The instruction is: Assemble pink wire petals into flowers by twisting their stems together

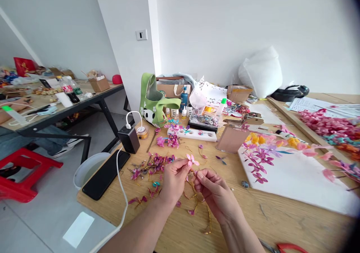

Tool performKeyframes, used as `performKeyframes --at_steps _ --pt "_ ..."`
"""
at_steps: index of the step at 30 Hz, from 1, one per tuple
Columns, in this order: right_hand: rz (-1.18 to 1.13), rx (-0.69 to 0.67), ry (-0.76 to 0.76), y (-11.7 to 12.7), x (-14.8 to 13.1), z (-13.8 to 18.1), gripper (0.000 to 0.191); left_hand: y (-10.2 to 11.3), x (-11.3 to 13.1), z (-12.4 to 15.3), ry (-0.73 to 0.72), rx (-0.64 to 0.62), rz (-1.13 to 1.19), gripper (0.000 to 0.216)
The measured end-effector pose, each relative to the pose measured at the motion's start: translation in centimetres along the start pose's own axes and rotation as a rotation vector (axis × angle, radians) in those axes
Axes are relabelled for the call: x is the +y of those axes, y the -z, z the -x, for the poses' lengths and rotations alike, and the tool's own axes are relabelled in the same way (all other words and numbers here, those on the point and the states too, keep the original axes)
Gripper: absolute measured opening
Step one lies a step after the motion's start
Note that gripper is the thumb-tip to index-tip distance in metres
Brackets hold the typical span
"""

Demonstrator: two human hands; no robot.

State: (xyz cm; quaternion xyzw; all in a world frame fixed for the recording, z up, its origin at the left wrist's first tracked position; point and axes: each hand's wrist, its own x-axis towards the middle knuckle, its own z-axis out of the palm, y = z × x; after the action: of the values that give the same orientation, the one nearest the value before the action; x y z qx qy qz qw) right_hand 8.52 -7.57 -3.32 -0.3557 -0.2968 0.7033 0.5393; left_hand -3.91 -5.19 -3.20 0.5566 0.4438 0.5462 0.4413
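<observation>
Over the wooden table, my left hand (174, 178) pinches a small pink artificial flower (192, 160) between thumb and fingertips, just below its petals. Close beside it, my right hand (212, 193) has its thumb and fingers pressed together at the flower's stem. Thin gold wire (209, 219) hangs beneath the hands down to the tabletop; whether it joins the flower cannot be made out. To the left of my hands lies a pile of magenta flowers on wire stems (154, 164). A loose magenta flower (191, 211) rests below my hands.
A white board with arranged flowers (292, 174) lies on the right. Red-handled pliers (291, 247) sit at the near edge. On the left are a black phone (105, 175), a charger (128, 138) and its white cable. A green bag (153, 104) and glue bottles stand behind.
</observation>
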Motion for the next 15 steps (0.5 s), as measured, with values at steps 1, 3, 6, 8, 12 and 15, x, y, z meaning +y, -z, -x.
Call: performKeyframes --at_steps 1,3,6,8,12,15 --pt "-0.022 -0.002 -0.017 0.03 0.02 -0.03 0.024 0.01 0.01 0.01 0.004 -0.004 0.002 0.023" --pt "-0.074 -0.006 -0.066 0.15 0.06 -0.14 0.023 0.03 0.05 0.02 0.014 -0.013 0.006 0.023" --pt "-0.165 0.012 -0.149 0.39 0.06 -0.33 0.022 0.02 0.14 0.04 0.027 -0.022 0.009 0.025" --pt "-0.218 0.043 -0.192 0.49 0.04 -0.42 0.024 0.0 0.15 0.07 0.041 -0.025 0.009 0.026" --pt "-0.287 0.098 -0.222 0.45 -0.03 -0.44 0.027 -0.05 0.08 0.1 0.087 -0.037 0.039 0.026" --pt "-0.308 0.115 -0.219 0.37 -0.07 -0.42 0.026 -0.12 0.13 -0.04 0.158 -0.014 0.147 0.024"
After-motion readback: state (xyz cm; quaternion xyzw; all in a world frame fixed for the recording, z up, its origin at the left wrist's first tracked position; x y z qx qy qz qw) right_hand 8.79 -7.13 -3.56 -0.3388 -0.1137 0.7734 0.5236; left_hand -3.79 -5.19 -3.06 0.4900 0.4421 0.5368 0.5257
